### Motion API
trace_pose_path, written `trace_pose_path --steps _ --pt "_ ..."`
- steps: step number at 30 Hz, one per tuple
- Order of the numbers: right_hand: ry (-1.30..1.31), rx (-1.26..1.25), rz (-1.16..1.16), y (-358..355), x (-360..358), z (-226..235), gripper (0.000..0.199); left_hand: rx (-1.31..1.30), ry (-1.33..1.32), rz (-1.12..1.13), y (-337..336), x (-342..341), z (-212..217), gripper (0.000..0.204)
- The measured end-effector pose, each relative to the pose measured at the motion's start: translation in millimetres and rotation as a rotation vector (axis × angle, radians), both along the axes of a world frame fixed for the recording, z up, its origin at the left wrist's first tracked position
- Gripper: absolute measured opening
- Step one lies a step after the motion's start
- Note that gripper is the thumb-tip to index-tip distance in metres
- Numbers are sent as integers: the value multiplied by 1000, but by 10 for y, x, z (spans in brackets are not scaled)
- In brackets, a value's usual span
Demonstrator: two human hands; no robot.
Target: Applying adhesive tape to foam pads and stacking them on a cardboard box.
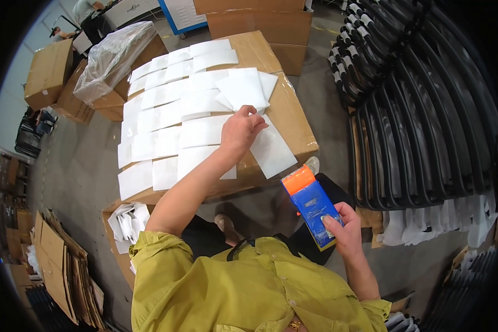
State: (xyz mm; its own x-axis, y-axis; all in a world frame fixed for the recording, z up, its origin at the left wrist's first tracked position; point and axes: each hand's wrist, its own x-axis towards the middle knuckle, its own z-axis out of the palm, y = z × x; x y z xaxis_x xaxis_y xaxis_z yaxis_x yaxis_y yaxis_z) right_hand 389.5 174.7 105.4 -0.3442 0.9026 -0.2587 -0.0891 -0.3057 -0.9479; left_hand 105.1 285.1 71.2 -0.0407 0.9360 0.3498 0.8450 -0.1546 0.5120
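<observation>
My left hand (pixel 240 131) reaches over a large cardboard box (pixel 300 126), thumb and fingers pinched at the upper end of a white sheet (pixel 273 150). That sheet slants past the box's near right edge. Just beyond the fingers lies a small fanned pile of white sheets (pixel 242 88). In my right hand (pixel 344 228) is a blue tape dispenser (pixel 315 209) with an orange, toothed front end, held below the sheet's lower corner and apart from it. Overlapping rows of white sheets (pixel 163 120) cover much of the box top.
Curved black metal frames (pixel 420 138) with white wrapping are stacked at the right. An open carton of white pieces (pixel 128 224) stands near left, by flattened cardboard (pixel 61 265). Farther off are a plastic-covered box (pixel 113 66) and a person (pixel 86 10).
</observation>
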Motion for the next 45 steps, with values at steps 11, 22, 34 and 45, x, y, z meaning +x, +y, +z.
trace_pose_path --steps 11,22,34,45 --pt "8 -61 42 96 -69 -151 23 220 239 150 -24 26 -53 27" --pt "8 -47 63 -42 -36 -186 21 -960 -1510 209 -1090 471 -267 64" --pt "-37 28 -8 -604 31 -36 21 -609 -1616 150 -811 751 25 29" --pt "-92 37 -36 -772 82 146 22 -572 -1629 92 -845 749 127 27"
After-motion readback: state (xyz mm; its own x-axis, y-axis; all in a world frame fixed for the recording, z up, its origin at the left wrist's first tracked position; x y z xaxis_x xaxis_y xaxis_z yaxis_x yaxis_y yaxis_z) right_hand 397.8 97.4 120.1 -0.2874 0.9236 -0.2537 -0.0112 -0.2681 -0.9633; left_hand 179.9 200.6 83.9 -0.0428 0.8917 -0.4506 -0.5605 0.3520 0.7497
